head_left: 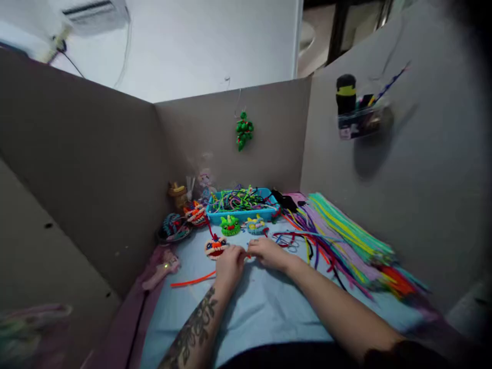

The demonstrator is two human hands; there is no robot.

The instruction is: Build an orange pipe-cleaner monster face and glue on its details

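My left hand (230, 262) and my right hand (267, 252) meet over the blue cloth, fingertips pinched close together. A bit of orange shows between them; it looks like part of the orange pipe cleaner (192, 282), whose long end sticks out left past my left wrist. My fingers hide the rest. Just behind my left hand sits an orange and white lion-like head (215, 248) with an open red mouth. Farther back are a green head (230, 226) and a light blue and yellow one (255, 225), all of fuzzy pipe cleaner.
A blue basket (242, 214) of tangled pipe cleaners stands at the back. Bundles of coloured pipe cleaners (338, 230) lie along the right. At left are another orange head (196, 213), a dark bowl (175, 233) and a pink clip-like object (163, 267). Grey panels (230, 138) enclose the table.
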